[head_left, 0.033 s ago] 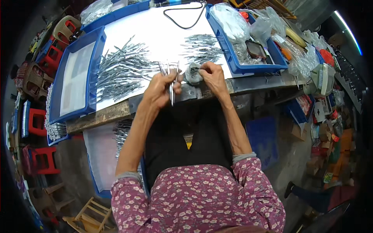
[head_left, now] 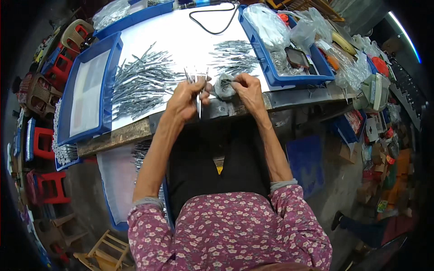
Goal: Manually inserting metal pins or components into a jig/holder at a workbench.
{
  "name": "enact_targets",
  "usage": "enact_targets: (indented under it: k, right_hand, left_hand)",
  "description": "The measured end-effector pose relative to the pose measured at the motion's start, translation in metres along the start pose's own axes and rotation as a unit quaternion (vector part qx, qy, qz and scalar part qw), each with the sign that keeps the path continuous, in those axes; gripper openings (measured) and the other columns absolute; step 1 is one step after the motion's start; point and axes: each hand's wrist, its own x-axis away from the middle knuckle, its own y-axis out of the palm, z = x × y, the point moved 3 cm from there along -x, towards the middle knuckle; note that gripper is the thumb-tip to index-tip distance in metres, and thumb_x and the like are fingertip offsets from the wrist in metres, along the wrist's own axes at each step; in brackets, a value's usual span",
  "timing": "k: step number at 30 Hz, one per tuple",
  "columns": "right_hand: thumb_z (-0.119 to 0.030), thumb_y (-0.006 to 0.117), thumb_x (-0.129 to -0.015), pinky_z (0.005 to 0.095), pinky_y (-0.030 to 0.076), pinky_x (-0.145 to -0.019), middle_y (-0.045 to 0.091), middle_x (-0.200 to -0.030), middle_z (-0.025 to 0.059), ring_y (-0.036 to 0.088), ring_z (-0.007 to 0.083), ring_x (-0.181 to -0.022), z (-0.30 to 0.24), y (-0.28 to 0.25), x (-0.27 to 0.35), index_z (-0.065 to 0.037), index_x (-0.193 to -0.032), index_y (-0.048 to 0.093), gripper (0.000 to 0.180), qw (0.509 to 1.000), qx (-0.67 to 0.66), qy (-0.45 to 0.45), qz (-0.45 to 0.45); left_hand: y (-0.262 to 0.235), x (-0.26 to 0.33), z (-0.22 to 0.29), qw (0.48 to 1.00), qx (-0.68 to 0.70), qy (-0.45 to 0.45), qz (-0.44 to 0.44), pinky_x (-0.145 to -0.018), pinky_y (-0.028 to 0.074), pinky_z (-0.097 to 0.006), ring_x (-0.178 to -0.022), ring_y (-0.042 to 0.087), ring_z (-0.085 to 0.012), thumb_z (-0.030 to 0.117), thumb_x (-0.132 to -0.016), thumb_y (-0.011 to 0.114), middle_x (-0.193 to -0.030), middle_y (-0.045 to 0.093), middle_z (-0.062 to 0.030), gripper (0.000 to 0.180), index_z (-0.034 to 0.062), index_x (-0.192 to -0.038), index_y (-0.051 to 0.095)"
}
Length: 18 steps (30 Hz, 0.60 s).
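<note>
Several slim, shiny metal rods (head_left: 199, 106) with pointed ends stick up and down out of my left hand (head_left: 183, 99), whose fingers are closed round them above the table's front edge. To its right stands a small round greyish container (head_left: 224, 91), with small dark pieces inside. My right hand (head_left: 249, 90) pinches at the container's right rim; what its fingertips hold, if anything, is too small to make out. Beyond my left hand lies a big loose pile of grey metal rods (head_left: 142, 79). A smaller pile of similar rods (head_left: 235, 54) lies behind the container.
A blue tray (head_left: 110, 81) stands at the table's left. On the right, a blue bin (head_left: 298, 80) holds plastic bags and small items. A black cord (head_left: 212, 31) loops across the white table top (head_left: 181, 27). Below the front edge, another blue-rimmed tray (head_left: 108, 198) sits low at left.
My left hand has shifted very slightly, and the rods in it have changed angle a little. My right hand stays at the container's rim.
</note>
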Motion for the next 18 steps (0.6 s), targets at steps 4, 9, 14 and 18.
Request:
enact_targets:
  k: [4,9,14,18]
  right_hand:
    - [-0.006,0.059,-0.075,0.0199,0.035,-0.047,0.053,-0.060,-0.0005,0.045,0.0047,-0.052,-0.005,-0.011,0.019,0.003,-0.073,0.058,0.009,0.989,-0.139,0.055,0.019]
    - [-0.005,0.058,-0.076,0.0178,0.030,-0.042,0.050,-0.057,-0.0018,0.041,0.0031,-0.047,-0.011,-0.021,0.040,0.001,-0.077,0.058,0.006,0.966,-0.213,0.146,-0.010]
    - [-0.004,0.058,-0.077,0.0174,0.030,-0.042,0.050,-0.059,-0.0005,0.041,0.0037,-0.047,-0.007,-0.030,0.055,0.002,-0.078,0.056,0.006,0.939,-0.283,0.191,-0.037]
    - [-0.003,0.057,-0.078,0.0164,0.029,-0.042,0.053,-0.063,0.0020,0.041,0.0032,-0.048,-0.002,-0.036,0.066,0.001,-0.078,0.055,0.005,0.929,-0.306,0.205,-0.039]
  left_hand:
    - [0.002,-0.059,0.020,0.979,-0.200,0.043,0.006,-0.048,0.036,-0.022,-0.055,0.042,-0.0093,0.014,-0.086,0.051,-0.071,0.047,-0.0026,0.025,-0.0058,-0.100,0.050]
    - [0.013,-0.141,0.019,0.780,-0.585,0.222,0.019,-0.056,0.041,-0.030,-0.063,0.049,-0.0166,0.011,-0.083,0.048,-0.073,0.051,-0.0068,0.018,0.0033,-0.099,0.053]
    - [0.048,-0.189,0.003,0.551,-0.754,0.353,0.056,-0.066,0.046,-0.040,-0.077,0.058,-0.0338,0.006,-0.075,0.045,-0.081,0.060,-0.0152,0.019,0.0102,-0.091,0.055]
    - [0.051,-0.217,-0.012,0.528,-0.772,0.348,0.067,-0.068,0.046,-0.043,-0.081,0.057,-0.0336,0.008,-0.076,0.046,-0.084,0.060,-0.0161,0.018,0.0096,-0.089,0.058]
